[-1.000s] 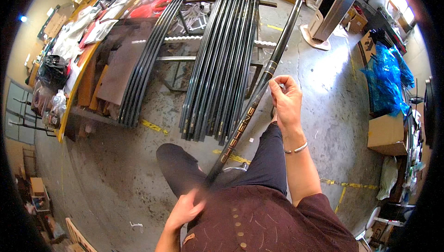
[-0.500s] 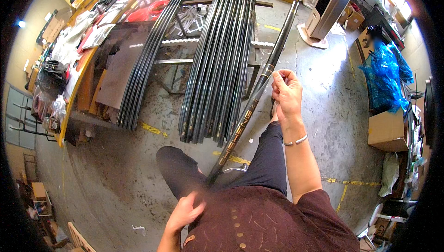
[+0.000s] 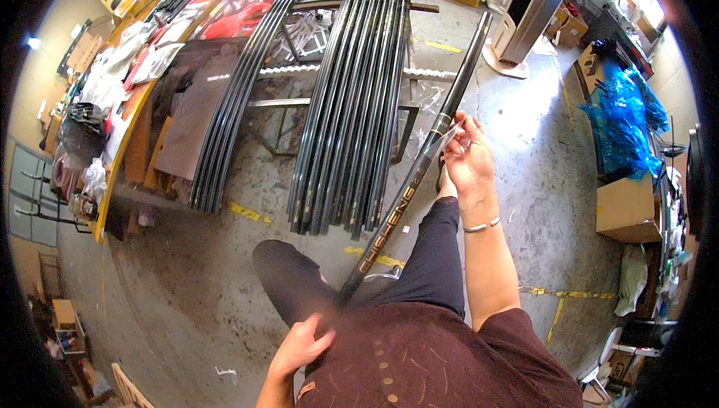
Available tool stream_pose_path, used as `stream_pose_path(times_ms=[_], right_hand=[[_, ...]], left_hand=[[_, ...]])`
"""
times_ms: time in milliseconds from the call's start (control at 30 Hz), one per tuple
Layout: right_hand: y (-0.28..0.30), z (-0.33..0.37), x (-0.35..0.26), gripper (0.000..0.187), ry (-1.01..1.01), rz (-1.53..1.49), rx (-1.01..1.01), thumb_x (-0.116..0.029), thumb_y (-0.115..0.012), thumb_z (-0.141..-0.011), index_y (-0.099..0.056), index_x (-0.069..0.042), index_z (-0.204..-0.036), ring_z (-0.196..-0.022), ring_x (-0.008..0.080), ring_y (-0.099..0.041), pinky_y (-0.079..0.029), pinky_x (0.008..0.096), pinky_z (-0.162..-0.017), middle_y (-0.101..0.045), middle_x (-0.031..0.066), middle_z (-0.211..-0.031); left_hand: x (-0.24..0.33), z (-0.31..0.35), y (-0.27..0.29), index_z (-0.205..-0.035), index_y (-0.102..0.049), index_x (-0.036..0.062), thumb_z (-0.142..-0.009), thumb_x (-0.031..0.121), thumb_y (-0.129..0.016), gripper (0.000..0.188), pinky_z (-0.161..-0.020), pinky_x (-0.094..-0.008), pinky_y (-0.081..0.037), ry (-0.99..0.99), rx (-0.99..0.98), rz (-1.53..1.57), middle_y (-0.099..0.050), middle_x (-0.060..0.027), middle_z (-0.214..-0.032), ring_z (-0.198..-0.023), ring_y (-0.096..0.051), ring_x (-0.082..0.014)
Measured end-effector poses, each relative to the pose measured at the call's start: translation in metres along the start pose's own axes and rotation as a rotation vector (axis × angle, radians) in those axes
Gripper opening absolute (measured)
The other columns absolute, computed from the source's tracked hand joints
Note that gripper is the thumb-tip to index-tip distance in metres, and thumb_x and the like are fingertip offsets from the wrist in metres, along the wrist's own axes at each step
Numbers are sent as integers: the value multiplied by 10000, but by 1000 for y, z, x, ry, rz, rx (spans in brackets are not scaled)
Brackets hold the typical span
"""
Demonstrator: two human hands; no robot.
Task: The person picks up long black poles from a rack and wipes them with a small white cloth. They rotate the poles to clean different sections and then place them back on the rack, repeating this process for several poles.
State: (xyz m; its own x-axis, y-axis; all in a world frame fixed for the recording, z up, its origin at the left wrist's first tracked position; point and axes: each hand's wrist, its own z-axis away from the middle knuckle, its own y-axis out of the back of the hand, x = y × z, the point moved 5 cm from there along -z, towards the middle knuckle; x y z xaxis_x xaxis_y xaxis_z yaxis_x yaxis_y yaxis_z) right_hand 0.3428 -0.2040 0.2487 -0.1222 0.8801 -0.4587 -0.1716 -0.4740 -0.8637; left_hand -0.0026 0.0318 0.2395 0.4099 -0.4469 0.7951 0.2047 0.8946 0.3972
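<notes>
A long black rod [image 3: 419, 164] with gold lettering runs from my lap up and away to the upper right. My left hand [image 3: 299, 344] grips its near end by my waist. My right hand [image 3: 468, 157] is beside the rod's middle, pinching a thin clear strip of film [image 3: 449, 134] that comes off the rod. A bracelet sits on my right wrist. My legs in dark trousers lie under the rod.
A bundle of several black rods [image 3: 356, 101] lies on a metal rack straight ahead, with another bundle [image 3: 240, 93] to its left. A cluttered workbench [image 3: 127, 131] runs along the left. Blue plastic bags [image 3: 618, 123] and cardboard boxes [image 3: 625, 206] stand at the right.
My right hand has loosened from the rod and moved slightly right, now pinching the clear strip. The rod and my left hand stay about where they were.
</notes>
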Motion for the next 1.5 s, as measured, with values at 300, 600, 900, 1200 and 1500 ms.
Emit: stream_pose_path(times_ms=[300, 600, 900, 1200, 1500], right_hand=[[-2, -10, -20, 94, 95, -38, -32, -124, -469, -936, -532, -60, -906, -699, 126, -524, -394, 211, -482, -601, 59, -871], [-11, 7, -43, 127, 96, 14, -115, -160, -483, -879, -538, -46, -892, -657, 180, -472, -458, 326, -713, -456, 20, -647], [0, 45, 46, 438, -360, 632, -244, -396, -652, -829, -445, -77, -1047, -531, 39, -369, -268, 157, -420, -438, -31, -694], [-19, 97, 113, 384, -238, 761, -379, -247, -725, -767, -466, -128, -1024, -669, 48, -462, -381, 206, -559, -483, -59, -811], [-42, 43, 58, 432, -160, 802, -162, -217, -696, -789, -450, -51, -1103, -647, 65, -494, -415, 225, -558, -507, -40, -761]], left_hand=[[-2, 2, -1, -907, -538, -35, -802, 173, -624, 249, -602, -379, -476, -1, -22, -19, -592, -240, -762, -709, -604, -392], [-7, 5, 5, -913, -533, -42, -798, 158, -615, 244, -647, -338, -466, 104, 46, 31, -602, -194, -773, -678, -580, -208], [-5, 1, 5, -904, -529, -35, -795, 180, -614, 256, -640, -339, -462, 50, 27, 27, -586, -187, -751, -657, -549, -207], [-6, -3, 2, -910, -530, -33, -789, 176, -598, 251, -619, -363, -464, 45, 72, 61, -582, -216, -738, -627, -555, -280], [5, 2, 6, -911, -533, -20, -781, 194, -601, 260, -623, -370, -461, -11, 40, 39, -589, -205, -733, -626, -549, -281]])
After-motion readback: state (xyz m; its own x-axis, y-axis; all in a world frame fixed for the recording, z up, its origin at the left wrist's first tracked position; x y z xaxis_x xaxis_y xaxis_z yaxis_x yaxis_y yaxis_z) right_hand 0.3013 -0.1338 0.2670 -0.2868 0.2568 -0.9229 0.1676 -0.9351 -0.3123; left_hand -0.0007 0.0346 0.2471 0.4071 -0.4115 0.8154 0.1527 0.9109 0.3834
